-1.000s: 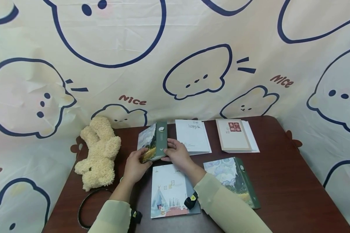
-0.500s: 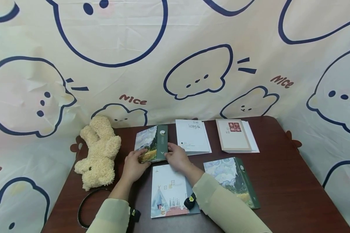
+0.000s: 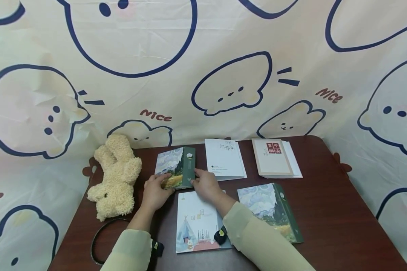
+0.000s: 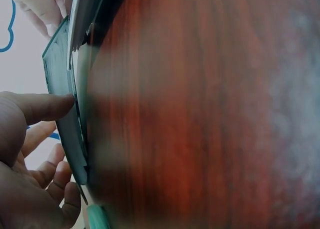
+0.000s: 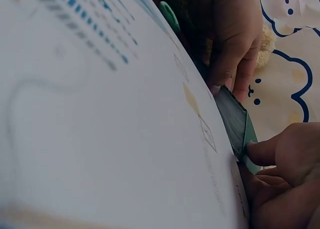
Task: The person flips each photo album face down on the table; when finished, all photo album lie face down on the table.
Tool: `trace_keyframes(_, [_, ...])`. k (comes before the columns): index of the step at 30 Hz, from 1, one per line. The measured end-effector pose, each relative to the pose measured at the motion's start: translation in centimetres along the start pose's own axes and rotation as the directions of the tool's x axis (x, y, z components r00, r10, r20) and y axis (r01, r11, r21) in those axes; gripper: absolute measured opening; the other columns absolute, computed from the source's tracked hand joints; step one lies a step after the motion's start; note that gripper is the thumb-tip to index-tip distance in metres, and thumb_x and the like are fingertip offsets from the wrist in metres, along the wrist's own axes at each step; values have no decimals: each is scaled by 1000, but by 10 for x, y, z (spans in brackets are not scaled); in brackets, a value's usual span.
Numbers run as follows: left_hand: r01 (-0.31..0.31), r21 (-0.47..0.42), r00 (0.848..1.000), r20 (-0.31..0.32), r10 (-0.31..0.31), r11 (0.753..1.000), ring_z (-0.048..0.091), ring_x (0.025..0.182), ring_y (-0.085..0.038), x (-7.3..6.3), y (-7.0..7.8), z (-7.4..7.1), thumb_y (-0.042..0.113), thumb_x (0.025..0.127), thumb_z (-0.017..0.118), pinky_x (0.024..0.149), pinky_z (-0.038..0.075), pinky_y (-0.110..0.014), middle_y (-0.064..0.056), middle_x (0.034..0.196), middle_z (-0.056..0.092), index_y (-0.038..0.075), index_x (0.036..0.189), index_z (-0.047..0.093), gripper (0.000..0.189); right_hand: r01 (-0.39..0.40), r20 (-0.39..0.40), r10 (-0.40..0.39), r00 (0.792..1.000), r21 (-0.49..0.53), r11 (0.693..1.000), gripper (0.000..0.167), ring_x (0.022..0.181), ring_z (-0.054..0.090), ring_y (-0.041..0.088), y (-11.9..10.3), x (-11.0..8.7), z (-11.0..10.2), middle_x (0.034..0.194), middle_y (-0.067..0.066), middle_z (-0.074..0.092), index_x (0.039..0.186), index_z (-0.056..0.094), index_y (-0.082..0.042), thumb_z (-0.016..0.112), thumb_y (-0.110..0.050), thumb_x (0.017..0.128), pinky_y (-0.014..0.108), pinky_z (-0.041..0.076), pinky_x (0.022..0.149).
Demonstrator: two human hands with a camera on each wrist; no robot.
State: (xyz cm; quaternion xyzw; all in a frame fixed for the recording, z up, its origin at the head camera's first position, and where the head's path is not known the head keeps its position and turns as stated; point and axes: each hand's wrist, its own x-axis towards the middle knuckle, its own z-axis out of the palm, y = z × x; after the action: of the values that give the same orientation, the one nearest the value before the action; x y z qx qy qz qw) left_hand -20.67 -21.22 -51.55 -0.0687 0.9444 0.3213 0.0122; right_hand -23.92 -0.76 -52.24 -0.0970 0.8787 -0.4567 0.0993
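In the head view a book [image 3: 174,167] with a painted landscape cover and green spine lies at the back left of the table. My left hand [image 3: 156,192] grips its near left corner, thumb at the near edge and fingers over the cover. On the spine side, my right hand [image 3: 207,185] pinches the near right corner. The left wrist view shows the book's edge [image 4: 62,84] between thumb and fingers. A white booklet with a tent drawing [image 3: 190,233] lies below the hands, partly covered by the right forearm.
A cream plush toy [image 3: 117,180] lies at the left, with a black ring-shaped band [image 3: 94,241] below it. Behind and right are a white booklet [image 3: 224,158] and a beige-covered book [image 3: 271,160]. A second green-spined book [image 3: 268,207] lies right of the forearm.
The green-spined book has shifted slightly nearer and been lowered flatter onto the table. My right hand has moved from reaching over the spine to its near right corner.
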Motion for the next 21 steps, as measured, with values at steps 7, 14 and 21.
trace_keyframes(7, [6, 28, 1000, 6, -6, 1000, 40, 131, -47, 2, 1, 2, 17, 85, 83, 104, 34, -69, -24, 141, 50, 13, 139, 67, 57, 1, 10, -1, 1000, -9, 1000, 55, 124, 66, 26, -1, -5, -5, 141, 19, 62, 148, 50, 6, 68, -14, 101, 37, 56, 97])
trace_keyframes(14, [16, 22, 1000, 11, -16, 1000, 40, 132, -47, 5, 4, 4, 17, 84, 84, 105, 34, -69, -25, 141, 49, 13, 139, 67, 58, 6, 9, -6, 1000, 0, 1000, 55, 124, 65, 26, -1, -8, -7, 146, 20, 57, 149, 49, 7, 67, -12, 101, 36, 56, 96])
trace_keyframes(21, [11, 27, 1000, 15, -11, 1000, 39, 132, -47, 9, 4, 6, 16, 85, 84, 105, 33, -69, -24, 141, 50, 14, 140, 67, 58, -6, -1, 6, 1000, -10, 1000, 56, 126, 64, 26, 1, -10, -7, 148, 18, 56, 150, 48, 5, 67, -14, 101, 36, 55, 99])
